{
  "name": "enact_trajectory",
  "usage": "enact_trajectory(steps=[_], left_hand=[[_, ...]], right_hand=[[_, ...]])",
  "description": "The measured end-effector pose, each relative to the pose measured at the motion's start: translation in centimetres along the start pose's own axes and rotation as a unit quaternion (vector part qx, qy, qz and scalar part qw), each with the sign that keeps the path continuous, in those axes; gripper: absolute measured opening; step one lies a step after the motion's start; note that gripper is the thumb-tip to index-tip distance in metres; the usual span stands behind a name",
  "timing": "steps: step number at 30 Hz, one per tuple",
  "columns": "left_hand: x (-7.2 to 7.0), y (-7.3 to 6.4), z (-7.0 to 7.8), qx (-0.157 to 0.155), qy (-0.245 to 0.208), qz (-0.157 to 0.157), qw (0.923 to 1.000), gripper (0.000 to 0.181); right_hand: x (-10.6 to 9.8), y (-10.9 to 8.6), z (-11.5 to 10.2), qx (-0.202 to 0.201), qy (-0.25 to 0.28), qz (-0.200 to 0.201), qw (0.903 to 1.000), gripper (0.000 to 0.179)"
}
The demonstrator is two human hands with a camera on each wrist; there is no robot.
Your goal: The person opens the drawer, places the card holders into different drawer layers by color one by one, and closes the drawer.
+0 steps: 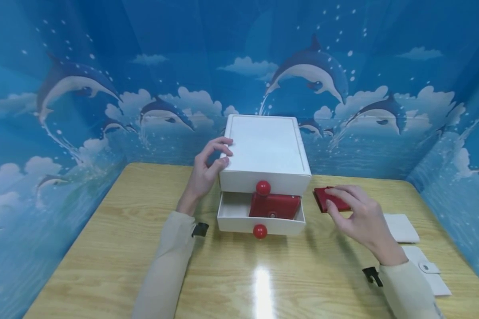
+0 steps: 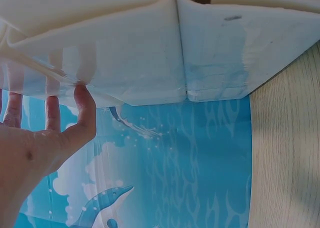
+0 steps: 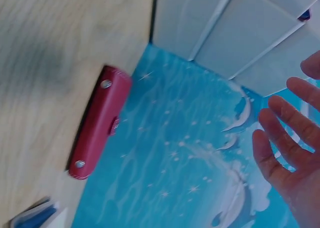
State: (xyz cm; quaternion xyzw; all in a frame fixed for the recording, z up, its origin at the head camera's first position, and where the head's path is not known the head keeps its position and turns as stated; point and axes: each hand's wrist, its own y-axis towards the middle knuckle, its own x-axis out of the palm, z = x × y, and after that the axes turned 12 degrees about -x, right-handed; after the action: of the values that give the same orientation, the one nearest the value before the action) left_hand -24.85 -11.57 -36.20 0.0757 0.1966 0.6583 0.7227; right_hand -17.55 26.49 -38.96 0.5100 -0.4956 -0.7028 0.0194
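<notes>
A white two-drawer box [image 1: 263,146] stands at the middle of the table, with a round red knob on each drawer. Its lower drawer [image 1: 235,208] is pulled out, and a red wallet [image 1: 274,206] with a snap lies inside. My left hand [image 1: 207,166] rests its fingertips against the box's left side and top edge; the left wrist view shows the fingers spread at the white wall [image 2: 135,53]. To the right of the box, my right hand [image 1: 357,215] hovers with spread fingers over a second red wallet [image 3: 100,123], apart from it and holding nothing.
Near the right edge of the wooden table [image 1: 143,221] lie a plain white wallet [image 1: 401,228] and a white wallet with a snap strap [image 1: 431,277], partly behind the right forearm. A blue dolphin-print curtain [image 1: 207,57] surrounds the table at the back and sides.
</notes>
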Motion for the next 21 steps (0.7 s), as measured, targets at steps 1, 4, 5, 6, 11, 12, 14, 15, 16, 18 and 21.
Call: enact_trajectory(steps=[1,4,5,6,11,12,14,15,16,18,21], left_hand=[[0.0,0.0,0.0,0.0,0.0,0.0,1.0,0.023],[0.0,0.0,0.0,-0.001,0.002,0.001,1.0,0.023],[0.0,-0.1,0.0,-0.001,0.002,0.001,1.0,0.023],[0.0,-0.1,0.0,-0.002,0.003,0.001,1.0,0.023],[0.0,-0.1,0.1,-0.005,0.006,0.003,1.0,0.023],[0.0,-0.1,0.1,-0.005,0.006,0.004,1.0,0.023],[0.0,-0.1,0.1,-0.005,0.007,0.004,1.0,0.023],[0.0,-0.1,0.1,-0.004,0.007,0.004,1.0,0.023],[0.0,0.0,0.1,-0.004,0.007,0.003,1.0,0.023],[0.0,0.0,0.2,-0.003,0.007,0.003,1.0,0.023],[0.0,-0.1,0.2,-0.001,0.003,0.003,1.0,0.023]], right_hand=[[0.1,-0.1,0.2,0.006,-0.004,-0.006,1.0,0.032],[0.5,-0.6,1.0,0.022,-0.011,-0.026,0.9994,0.032],[0.6,-0.7,1.2,0.027,-0.013,-0.033,0.999,0.033],[0.7,-0.8,1.5,0.031,-0.014,-0.04,0.9986,0.033],[1.2,-1.0,2.5,0.061,-0.027,-0.09,0.9937,0.038],[1.3,-1.0,2.7,0.07,-0.028,-0.104,0.9917,0.039],[1.4,-0.9,3.0,0.091,-0.025,-0.14,0.9857,0.042],[1.4,-0.9,3.2,0.102,-0.022,-0.159,0.9817,0.044],[1.4,-0.9,3.3,0.112,-0.02,-0.179,0.9773,0.045],[1.5,-0.8,3.7,0.127,-0.017,-0.218,0.9675,0.05],[1.8,-0.8,4.3,0.129,-0.017,-0.266,0.9551,0.056]])
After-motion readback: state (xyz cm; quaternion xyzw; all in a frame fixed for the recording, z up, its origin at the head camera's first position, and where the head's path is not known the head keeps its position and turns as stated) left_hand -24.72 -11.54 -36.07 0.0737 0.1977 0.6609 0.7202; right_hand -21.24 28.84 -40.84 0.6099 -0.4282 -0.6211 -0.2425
